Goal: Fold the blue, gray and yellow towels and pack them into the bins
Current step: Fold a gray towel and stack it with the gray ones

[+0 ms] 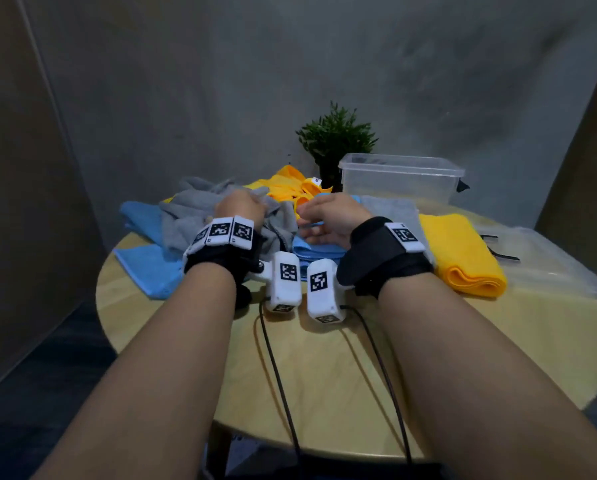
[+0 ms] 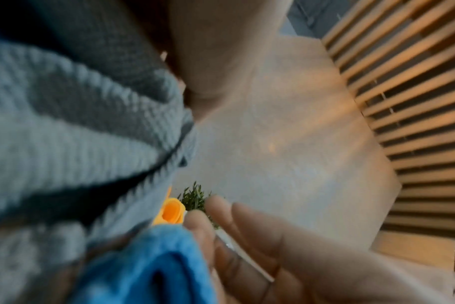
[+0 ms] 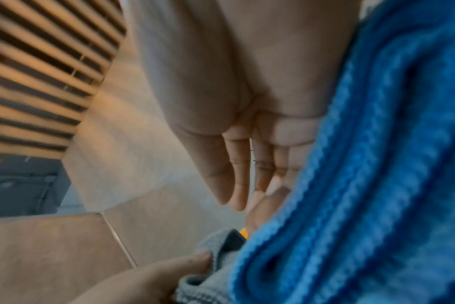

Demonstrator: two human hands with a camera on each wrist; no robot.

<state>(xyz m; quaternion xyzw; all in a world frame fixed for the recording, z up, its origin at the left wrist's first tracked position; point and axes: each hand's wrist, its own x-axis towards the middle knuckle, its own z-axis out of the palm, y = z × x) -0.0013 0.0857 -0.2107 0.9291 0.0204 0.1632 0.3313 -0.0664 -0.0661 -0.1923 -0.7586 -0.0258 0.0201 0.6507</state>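
Observation:
A crumpled gray towel (image 1: 193, 216) lies on the left of the round table, and my left hand (image 1: 241, 204) grips a bunch of it. In the right wrist view the left thumb (image 3: 195, 261) pinches the gray towel's edge (image 3: 216, 246). My right hand (image 1: 328, 216) hovers over a blue towel (image 1: 310, 252) at the centre; its fingers (image 3: 234, 174) are straight and lie against the blue cloth (image 3: 364, 185). A second blue towel (image 1: 148, 268) sprawls at the left. A folded yellow towel (image 1: 459, 258) and a folded gray towel (image 1: 390, 209) sit at the right.
A clear plastic bin (image 1: 401, 181) stands at the back right, with its lid (image 1: 546, 261) flat at the far right. Crumpled yellow towels (image 1: 286, 188) lie in front of a potted plant (image 1: 338, 136). Bare wooden table (image 1: 324, 375) lies nearest me.

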